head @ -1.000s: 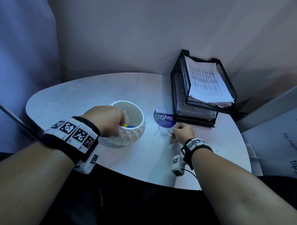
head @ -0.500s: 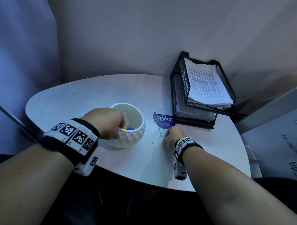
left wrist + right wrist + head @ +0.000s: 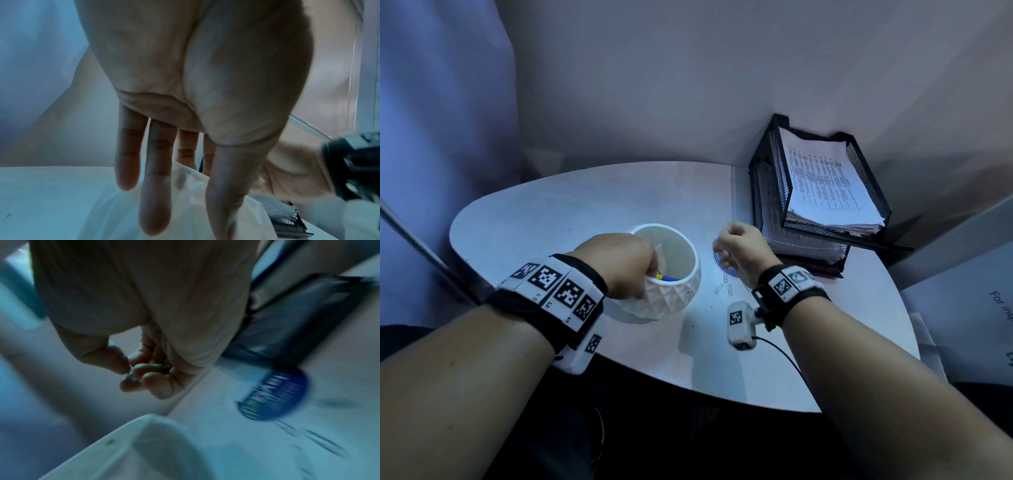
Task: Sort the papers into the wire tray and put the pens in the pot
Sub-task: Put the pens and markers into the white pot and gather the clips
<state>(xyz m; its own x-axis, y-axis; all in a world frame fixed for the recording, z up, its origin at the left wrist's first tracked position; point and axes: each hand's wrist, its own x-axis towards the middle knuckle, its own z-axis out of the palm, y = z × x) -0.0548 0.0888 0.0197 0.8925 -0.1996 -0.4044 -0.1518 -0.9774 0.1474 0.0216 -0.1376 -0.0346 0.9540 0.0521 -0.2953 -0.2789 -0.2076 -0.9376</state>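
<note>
A white faceted pot point(image 3: 674, 294) stands on the table point(image 3: 551, 219), with a blue and yellow pen point(image 3: 667, 278) lying inside. My left hand point(image 3: 626, 263) holds the pot at its near rim, the thumb point(image 3: 224, 203) on the rim and the fingers point(image 3: 154, 203) straight. My right hand point(image 3: 736, 246) hovers just right of the pot, its fingers curled and pinching small paper clips point(image 3: 130, 375). The black wire tray point(image 3: 770, 164) at the back right holds stacked printed papers point(image 3: 825, 185) on both levels.
A few loose paper clips point(image 3: 724, 289) lie on the table between the pot and the tray. A round blue sticker point(image 3: 273, 394) sits by the tray's front, partly hidden under my right hand. A wall closes off the back, and the table edge runs near my arms.
My right hand has lifted off the table from the paper clips and moved up and left toward the pot, fingers closed on clips. The left hand and pot stayed put.
</note>
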